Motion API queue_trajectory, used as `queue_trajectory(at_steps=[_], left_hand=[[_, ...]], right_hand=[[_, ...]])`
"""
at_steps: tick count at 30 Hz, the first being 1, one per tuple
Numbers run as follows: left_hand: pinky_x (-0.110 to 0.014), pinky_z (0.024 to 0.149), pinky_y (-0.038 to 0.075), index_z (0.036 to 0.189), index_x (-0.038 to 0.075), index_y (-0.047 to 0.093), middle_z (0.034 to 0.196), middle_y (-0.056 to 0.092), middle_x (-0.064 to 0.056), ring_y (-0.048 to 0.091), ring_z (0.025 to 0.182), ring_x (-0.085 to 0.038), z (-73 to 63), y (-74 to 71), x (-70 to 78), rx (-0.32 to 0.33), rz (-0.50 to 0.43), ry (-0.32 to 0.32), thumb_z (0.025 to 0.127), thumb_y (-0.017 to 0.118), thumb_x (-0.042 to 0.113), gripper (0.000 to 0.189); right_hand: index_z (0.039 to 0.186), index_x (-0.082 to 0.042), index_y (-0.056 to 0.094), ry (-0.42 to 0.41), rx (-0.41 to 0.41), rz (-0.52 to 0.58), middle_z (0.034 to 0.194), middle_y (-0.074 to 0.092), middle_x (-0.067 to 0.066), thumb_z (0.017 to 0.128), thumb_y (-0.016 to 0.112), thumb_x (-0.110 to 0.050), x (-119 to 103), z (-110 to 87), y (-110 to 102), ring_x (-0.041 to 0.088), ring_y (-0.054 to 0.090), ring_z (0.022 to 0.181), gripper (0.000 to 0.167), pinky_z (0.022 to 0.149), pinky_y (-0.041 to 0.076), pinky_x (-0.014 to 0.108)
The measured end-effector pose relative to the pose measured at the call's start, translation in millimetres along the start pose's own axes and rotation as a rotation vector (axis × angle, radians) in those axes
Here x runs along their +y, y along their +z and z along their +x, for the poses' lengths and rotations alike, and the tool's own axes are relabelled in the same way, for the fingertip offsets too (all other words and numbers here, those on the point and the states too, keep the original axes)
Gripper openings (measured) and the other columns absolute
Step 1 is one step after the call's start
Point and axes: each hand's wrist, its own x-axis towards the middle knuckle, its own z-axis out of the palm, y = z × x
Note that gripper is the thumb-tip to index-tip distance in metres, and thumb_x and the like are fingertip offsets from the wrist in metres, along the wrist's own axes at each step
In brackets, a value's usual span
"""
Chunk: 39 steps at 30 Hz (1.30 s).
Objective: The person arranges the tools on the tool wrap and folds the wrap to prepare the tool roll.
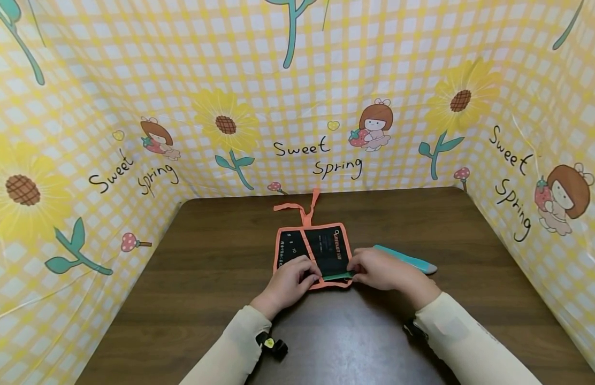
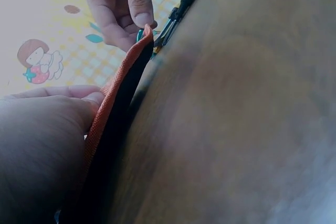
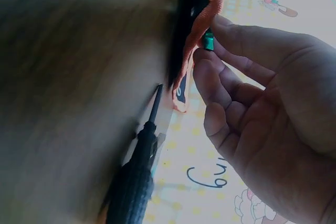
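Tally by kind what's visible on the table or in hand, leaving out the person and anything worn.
Orange-edged black pouch: 1
Green piece: 1
Turquoise tool: 1
Black-gripped screwdriver-like tool: 1
Total: 4

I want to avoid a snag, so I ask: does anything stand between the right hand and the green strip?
Nothing visible does. The right hand holds the green strip by one end, near the close edge of the black pouch. The teal object lies on the table beyond that hand, not between them.
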Motion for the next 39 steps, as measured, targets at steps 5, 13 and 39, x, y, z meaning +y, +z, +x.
queue_trajectory(at_steps=[5,13,39], left_hand=[[-0.026,0.067,0.049,0.1,0.035,0.071,0.1,0.059,0.02,0.053,0.076,-0.004,0.1,1.1,0.1,0.012,0.003,-0.003,0.099,0.075,0.017,0.019],[-0.025,0.065,0.048,0.101,0.034,0.071,0.101,0.06,0.018,0.053,0.074,-0.004,0.7,1.3,-0.8,0.006,-0.037,-0.001,0.101,0.073,0.019,0.015],[-0.027,0.074,0.052,0.098,0.031,0.074,0.097,0.06,0.017,0.058,0.083,-0.003,1.2,2.0,1.5,-0.028,0.01,-0.021,0.097,0.078,0.02,0.011]], right_hand=[[0.105,-0.013,0.078,0.0,-0.012,-0.022,0.095,0.062,-0.002,0.095,0.079,-0.012,-4,6.2,0,0.01,0.056,0.079,0.009,0.072,0.051,0.03],[0.103,-0.013,0.079,-0.029,-0.04,-0.051,0.091,0.062,-0.002,0.095,0.079,-0.014,-12,15.4,1,0.01,0.055,0.077,0.009,0.071,0.05,0.032],[0.097,-0.015,0.078,0.113,-0.032,-0.056,0.077,0.062,-0.009,0.086,0.084,-0.017,-20,31.3,21,0.011,0.058,0.07,0.013,0.069,0.052,0.034]])
